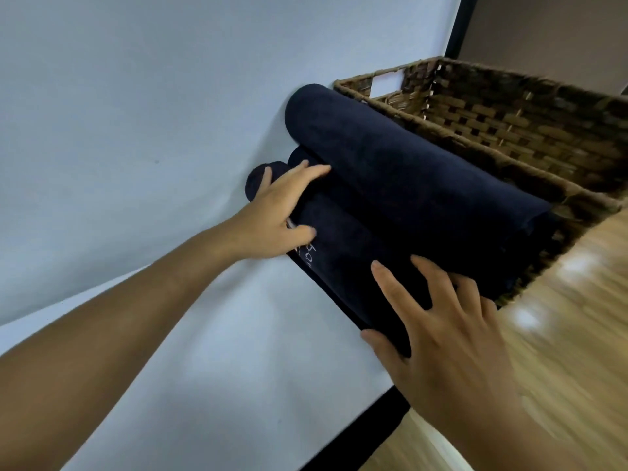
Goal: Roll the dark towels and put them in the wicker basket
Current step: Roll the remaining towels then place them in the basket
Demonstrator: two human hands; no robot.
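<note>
Rolled dark navy towels lie side by side on a white sheet [136,130], pressed against the outer wall of a brown wicker basket [509,130]. The upper roll [407,164] rests highest, against the basket rim. A lower roll [346,260], with pale stitched lettering, lies under my hands. My left hand [275,212] grips the lower roll's far end, fingers spread over it. My right hand [452,338] clasps its near end, thumb under the edge. The basket's inside shows no towel.
The white sheet covers a flat surface with a dark border [390,413] at its near right edge. Beyond that edge is light wooden flooring [571,334]. A brownish wall [550,35] stands behind the basket.
</note>
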